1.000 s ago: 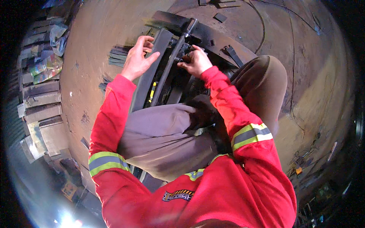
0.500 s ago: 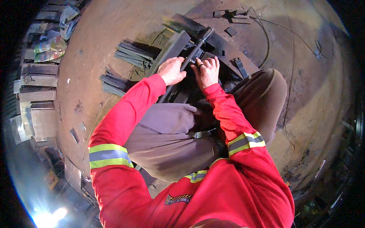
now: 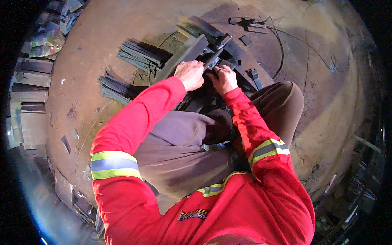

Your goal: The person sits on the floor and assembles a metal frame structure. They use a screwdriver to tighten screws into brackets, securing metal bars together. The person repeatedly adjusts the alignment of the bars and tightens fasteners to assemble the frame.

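Observation:
My left hand (image 3: 190, 76) is closed around a dark metal bar (image 3: 214, 58) with a thicker, rounded far end. The bar slants away over a dark metal fixture (image 3: 233, 64) on the floor. Close to its right side, my right hand (image 3: 224, 79) has its fingers bent together at the fixture; whatever lies between them is hidden. A thick, flat-sided grey steel beam (image 3: 179, 59) runs along the left of the bar. My hands and the shadow cover the fixture's near part.
Two bundles of thin metal strips, a farther bundle (image 3: 139, 56) and a nearer bundle (image 3: 116, 87), lie left of the beam. A cable (image 3: 281, 47) curves over the floor at far right. Stacked metal plates (image 3: 33, 98) line the left edge. My bent knee (image 3: 288, 96) rises at right.
My left hand has closed more tightly at the bar. The bar's visible part is shorter and its far end sits slightly nearer. My right hand stays beside it, its fingers more bent.

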`<action>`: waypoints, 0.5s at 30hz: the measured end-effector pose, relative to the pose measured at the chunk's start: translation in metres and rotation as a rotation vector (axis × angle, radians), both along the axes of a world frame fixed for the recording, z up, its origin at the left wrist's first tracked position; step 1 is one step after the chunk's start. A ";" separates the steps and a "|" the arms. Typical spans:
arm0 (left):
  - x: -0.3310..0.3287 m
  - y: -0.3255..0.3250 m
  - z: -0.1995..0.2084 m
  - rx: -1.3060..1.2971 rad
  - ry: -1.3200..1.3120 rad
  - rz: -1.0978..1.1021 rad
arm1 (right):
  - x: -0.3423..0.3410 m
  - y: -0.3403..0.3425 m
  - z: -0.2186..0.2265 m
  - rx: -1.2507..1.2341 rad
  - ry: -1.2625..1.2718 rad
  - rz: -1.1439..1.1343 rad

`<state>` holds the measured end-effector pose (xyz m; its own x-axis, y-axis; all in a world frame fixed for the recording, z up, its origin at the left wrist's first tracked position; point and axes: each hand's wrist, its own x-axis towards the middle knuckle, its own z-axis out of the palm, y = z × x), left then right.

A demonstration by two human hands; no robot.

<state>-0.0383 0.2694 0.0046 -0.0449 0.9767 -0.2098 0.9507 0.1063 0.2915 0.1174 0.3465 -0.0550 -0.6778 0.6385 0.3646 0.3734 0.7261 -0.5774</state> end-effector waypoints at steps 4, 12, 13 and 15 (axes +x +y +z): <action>-0.007 -0.001 -0.001 -0.039 -0.053 0.005 | -0.003 0.036 0.020 -0.398 -0.336 0.165; -0.008 0.001 0.006 -0.057 -0.057 0.012 | -0.005 0.020 0.015 0.031 -0.328 0.085; -0.008 0.003 0.006 -0.050 -0.040 0.021 | -0.001 0.011 0.018 0.062 -0.382 -0.012; -0.007 0.003 0.007 -0.050 -0.027 0.027 | -0.003 0.001 0.019 0.022 -0.415 -0.041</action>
